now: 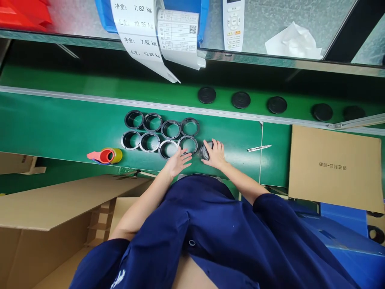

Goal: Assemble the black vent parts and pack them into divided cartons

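My right hand (215,155) curls its fingers around a dark round part (205,152) standing on the green bench; the fingers cover much of it. Just left of it, my left hand (179,161) is held palm up with its fingers spread, empty, by the near edge of the front row of rings. Several black flanged rings (130,120) stand in two rows on the bench, their openings facing up. One front-row ring (194,151) is partly behind my left fingertips.
Black discs (241,100) line the strip behind the bench. A box cutter (259,148) and cardboard (335,166) lie right; a red tape dispenser (99,155) stands left. Label rolls (179,34) and a remote (234,24) sit on the shelf. An open carton (60,224) stands lower left.
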Demonstrator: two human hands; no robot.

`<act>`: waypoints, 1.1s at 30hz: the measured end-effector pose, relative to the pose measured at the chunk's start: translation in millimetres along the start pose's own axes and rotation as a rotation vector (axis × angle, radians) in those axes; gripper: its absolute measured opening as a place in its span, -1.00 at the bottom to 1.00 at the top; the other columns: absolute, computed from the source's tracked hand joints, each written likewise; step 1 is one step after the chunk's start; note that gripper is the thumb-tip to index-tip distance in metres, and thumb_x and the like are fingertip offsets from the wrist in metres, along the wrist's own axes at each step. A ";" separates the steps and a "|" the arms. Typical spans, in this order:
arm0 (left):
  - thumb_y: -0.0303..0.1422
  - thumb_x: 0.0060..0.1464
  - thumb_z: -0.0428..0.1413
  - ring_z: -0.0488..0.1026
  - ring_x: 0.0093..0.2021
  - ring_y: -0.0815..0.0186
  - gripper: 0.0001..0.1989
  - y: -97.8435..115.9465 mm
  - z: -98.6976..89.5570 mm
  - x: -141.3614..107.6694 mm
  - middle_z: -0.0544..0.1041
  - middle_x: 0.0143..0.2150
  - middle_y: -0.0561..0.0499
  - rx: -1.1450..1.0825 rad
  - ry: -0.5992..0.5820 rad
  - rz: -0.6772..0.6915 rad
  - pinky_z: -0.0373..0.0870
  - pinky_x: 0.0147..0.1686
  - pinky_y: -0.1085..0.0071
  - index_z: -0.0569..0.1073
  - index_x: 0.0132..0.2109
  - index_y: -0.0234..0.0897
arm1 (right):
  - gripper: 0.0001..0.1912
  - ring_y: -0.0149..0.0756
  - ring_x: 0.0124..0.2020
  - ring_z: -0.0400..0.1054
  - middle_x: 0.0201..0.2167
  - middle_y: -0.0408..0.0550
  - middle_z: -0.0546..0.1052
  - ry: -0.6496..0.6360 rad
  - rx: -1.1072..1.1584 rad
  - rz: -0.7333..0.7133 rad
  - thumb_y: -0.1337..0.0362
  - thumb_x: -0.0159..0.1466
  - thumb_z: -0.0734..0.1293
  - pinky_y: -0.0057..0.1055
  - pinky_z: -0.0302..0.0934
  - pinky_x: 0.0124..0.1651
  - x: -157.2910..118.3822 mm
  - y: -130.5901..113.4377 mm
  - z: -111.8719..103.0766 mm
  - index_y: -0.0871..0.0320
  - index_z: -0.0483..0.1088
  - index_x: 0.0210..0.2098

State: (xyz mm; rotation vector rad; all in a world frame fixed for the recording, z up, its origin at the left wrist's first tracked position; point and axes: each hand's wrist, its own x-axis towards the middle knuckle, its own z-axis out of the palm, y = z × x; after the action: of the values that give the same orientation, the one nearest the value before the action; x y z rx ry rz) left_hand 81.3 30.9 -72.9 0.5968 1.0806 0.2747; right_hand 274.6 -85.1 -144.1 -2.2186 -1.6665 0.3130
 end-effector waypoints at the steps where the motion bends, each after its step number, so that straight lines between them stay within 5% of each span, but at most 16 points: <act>1: 0.07 0.29 0.05 0.31 0.36 -0.08 -0.42 1.7 -7.1 0.2 0.37 0.33 -0.39 -0.012 -0.008 0.009 0.23 0.33 -0.10 0.45 0.21 -0.28 | 0.12 0.40 0.40 -0.07 0.45 0.37 0.02 -0.015 -0.015 -0.017 -0.04 0.10 0.57 0.28 -0.23 0.41 1.3 2.8 3.0 0.16 0.07 0.50; 8: -0.07 0.39 -0.04 0.50 0.18 0.06 -0.50 4.9 -46.1 -7.6 0.50 0.20 -0.36 -0.032 0.106 0.008 0.44 0.20 0.11 0.48 0.17 -0.37 | -0.16 0.14 0.55 -0.38 0.55 0.19 -0.19 0.129 0.039 -0.103 -0.10 0.46 0.17 0.20 -0.47 0.50 13.0 -20.0 -13.2 0.22 -0.09 0.54; 15: -0.21 0.42 -0.06 0.60 -0.01 0.18 -0.62 9.6 -59.7 -7.5 0.57 0.10 -0.30 -0.102 0.208 -0.020 0.55 0.08 0.26 0.49 0.07 -0.42 | -0.24 0.10 0.54 -0.28 0.52 0.31 -0.11 -0.009 0.012 -0.035 -0.01 0.47 0.17 0.22 -0.42 0.49 18.5 0.6 22.6 0.30 0.01 0.50; 18: -0.28 0.40 -0.01 0.62 -0.04 0.21 -0.69 12.3 -61.7 -6.3 0.61 0.04 -0.26 -0.135 0.216 -0.024 0.57 0.04 0.31 0.51 0.06 -0.39 | -0.32 0.13 0.53 -0.22 0.50 0.28 -0.01 0.137 0.140 0.064 0.01 0.47 0.19 0.24 -0.34 0.48 75.4 22.5 5.6 0.23 0.12 0.46; 20: -0.33 0.36 0.06 0.62 -0.04 0.22 -0.74 15.3 -62.8 -5.1 0.63 0.00 -0.22 -0.141 0.205 -0.030 0.58 0.03 0.33 0.52 0.07 -0.35 | -0.42 0.10 0.45 -0.01 0.40 0.28 0.22 0.264 0.419 0.286 0.05 0.45 0.24 0.10 -0.09 0.44 138.1 40.3 -21.2 0.23 0.28 0.34; 23: -0.38 0.31 0.12 0.63 -0.05 0.23 -0.79 22.7 -64.1 -1.8 0.64 -0.03 -0.18 -0.145 0.182 -0.019 0.59 0.02 0.34 0.54 0.03 -0.32 | -0.67 -0.11 0.01 0.45 -0.08 0.19 0.56 0.313 0.856 0.669 0.09 0.43 0.31 -0.25 0.34 0.06 235.6 62.3 -61.0 0.24 0.42 0.00; 25: -0.39 0.30 0.13 0.62 -0.06 0.24 -0.81 29.2 -64.2 1.1 0.64 -0.01 -0.18 -0.152 0.169 0.007 0.59 0.02 0.35 0.56 -0.01 -0.33 | -0.75 -0.31 -0.43 0.40 -0.47 -0.05 0.48 0.264 0.985 0.776 0.12 0.45 0.30 -0.42 0.31 -0.34 281.9 66.5 -76.5 0.19 0.35 -0.24; 27: -0.40 0.29 0.13 0.62 -0.06 0.25 -0.82 36.4 -62.3 4.2 0.63 0.01 -0.18 -0.161 0.155 0.044 0.58 0.02 0.36 0.57 -0.03 -0.34 | -0.70 -0.47 -0.67 0.11 -0.67 -0.27 0.26 0.211 1.071 0.791 0.17 0.47 0.29 -0.51 0.06 -0.58 305.3 59.0 -81.3 0.11 0.22 -0.38; 30: -0.43 0.27 0.14 0.61 -0.08 0.26 -0.82 48.4 -51.8 9.2 0.62 0.01 -0.18 -0.177 0.159 0.091 0.54 0.07 0.34 0.57 -0.02 -0.33 | -0.59 -0.55 -0.72 -0.12 -0.72 -0.39 0.09 0.138 1.229 0.742 0.19 0.43 0.35 -0.55 -0.16 -0.66 296.5 28.3 -74.8 0.07 0.09 -0.46; 33: -0.33 0.28 0.16 0.57 0.04 0.19 -0.77 62.3 -30.0 12.3 0.59 0.08 -0.21 -0.256 0.100 0.167 0.45 0.20 0.24 0.55 0.03 -0.30 | -0.52 -0.56 -0.71 -0.10 -0.70 -0.37 0.11 0.015 1.389 0.620 0.09 0.33 0.44 -0.56 -0.17 -0.67 241.2 -15.1 -61.3 0.07 0.08 -0.48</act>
State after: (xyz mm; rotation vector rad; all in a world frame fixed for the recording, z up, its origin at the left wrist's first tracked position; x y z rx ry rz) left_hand 65.0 97.1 -55.9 0.4467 1.0722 0.5845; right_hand 353.1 141.1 -74.4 -1.4506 -0.3148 1.1483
